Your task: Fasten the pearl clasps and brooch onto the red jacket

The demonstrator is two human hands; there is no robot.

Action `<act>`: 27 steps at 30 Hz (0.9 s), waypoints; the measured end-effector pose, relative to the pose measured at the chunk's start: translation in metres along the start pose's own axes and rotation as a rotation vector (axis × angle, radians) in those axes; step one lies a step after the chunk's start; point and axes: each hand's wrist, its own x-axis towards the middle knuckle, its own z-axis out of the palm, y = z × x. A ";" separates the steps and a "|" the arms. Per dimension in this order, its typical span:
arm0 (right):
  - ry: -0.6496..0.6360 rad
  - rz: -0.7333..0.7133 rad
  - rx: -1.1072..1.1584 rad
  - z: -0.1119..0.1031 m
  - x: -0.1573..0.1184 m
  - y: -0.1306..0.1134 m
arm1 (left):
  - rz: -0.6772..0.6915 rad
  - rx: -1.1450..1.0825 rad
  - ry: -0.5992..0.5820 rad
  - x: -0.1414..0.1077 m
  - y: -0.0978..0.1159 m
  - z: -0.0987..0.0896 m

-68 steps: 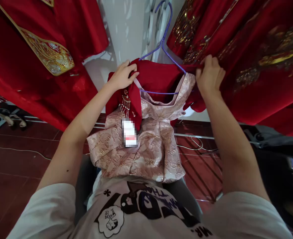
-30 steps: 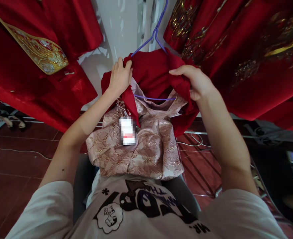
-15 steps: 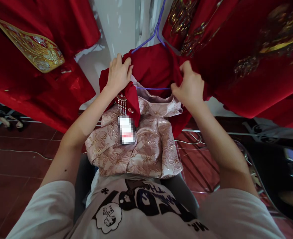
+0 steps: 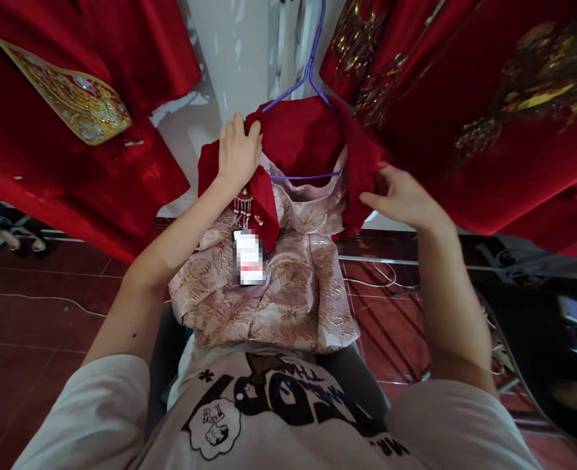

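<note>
A red jacket [image 4: 298,130] hangs on a purple wire hanger [image 4: 309,68], over a pink floral brocade dress [image 4: 288,287] whose lower part spreads across my lap. My left hand [image 4: 239,150] is closed on the jacket's left shoulder, its fingertips curled over the cloth. At the jacket's right front edge, my right hand [image 4: 406,196] pinches the red cloth between thumb and fingers; some fingertips are hidden behind it. A beaded tassel ornament [image 4: 243,203] dangles from the left front panel. Just below it a white tag [image 4: 250,258] lies against the dress, its print blurred out.
Red garments with gold embroidery [image 4: 87,108] hang on the left, and more red embroidered garments [image 4: 465,130] on the right. A white rack bar [image 4: 445,264] runs low behind. A black chair or table [image 4: 528,339] stands at right. Cables [image 4: 386,277] lie on red floor tiles.
My right hand has moved outward to the right and slightly down, drawing the jacket's right front off the dress's shoulder. My left hand stays at the left shoulder with little shift.
</note>
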 end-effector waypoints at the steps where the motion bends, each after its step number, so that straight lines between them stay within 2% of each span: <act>1: -0.051 -0.042 0.034 0.010 0.002 -0.005 | -0.015 -0.009 -0.007 -0.002 0.003 0.001; 6: -0.124 -0.093 0.056 0.071 0.010 -0.049 | -0.022 0.002 0.004 -0.006 0.005 -0.002; 8: -0.160 -0.117 0.070 0.084 0.012 -0.061 | 0.005 0.014 0.017 -0.004 0.001 -0.004; 10: -0.149 -0.104 0.061 0.085 0.014 -0.063 | 0.032 0.024 0.029 -0.003 -0.002 -0.006; 15: 0.084 -0.005 0.080 0.073 0.029 -0.040 | 0.054 -0.026 0.104 -0.011 0.000 -0.005; 20: 0.249 -0.098 0.200 0.086 0.053 -0.007 | 0.123 -0.357 0.227 -0.020 -0.018 0.011; 24: 0.273 -0.170 0.262 0.101 0.065 0.005 | 0.135 -0.643 0.187 -0.013 -0.036 0.037; 27: 0.242 -0.172 0.300 0.106 0.071 0.005 | 0.094 -0.737 0.159 -0.006 -0.033 0.054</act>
